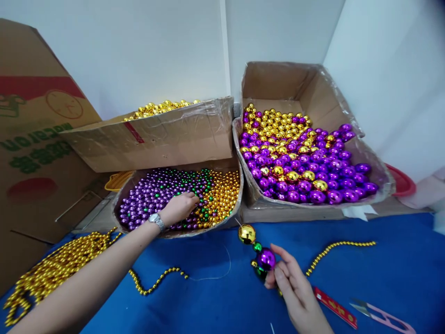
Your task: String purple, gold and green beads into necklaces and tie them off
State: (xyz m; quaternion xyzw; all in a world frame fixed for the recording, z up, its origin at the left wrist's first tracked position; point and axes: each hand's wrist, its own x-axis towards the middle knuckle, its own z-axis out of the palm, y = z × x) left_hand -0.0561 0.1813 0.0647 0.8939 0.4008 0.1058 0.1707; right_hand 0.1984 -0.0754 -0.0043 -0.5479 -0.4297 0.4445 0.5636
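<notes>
Because my right hand [295, 283] pinched the threaded stack only at its lower end, I judged that the large gold ball [246, 234] on top could tip over or slide off the needle tip, and the purple ball [266, 259] and small green bead [257, 247] under it could follow if my grip slackened. My fingers were curled partly shut around the bottom of that stack, held upright just above the blue table [399, 273]. The thin thread [222, 273] trailed loose across the cloth and looked likely to snag on the gold bead strand [158, 280] lying nearby.

My left hand [179, 208] reached into the box of small beads [181, 197], fingertips bunched down among purple, green and gold ones; whether it had pinched any I could not tell. A careless scoop there might have spilled beads over the low front edge. Snips [377, 315] lay well apart to the right.
</notes>
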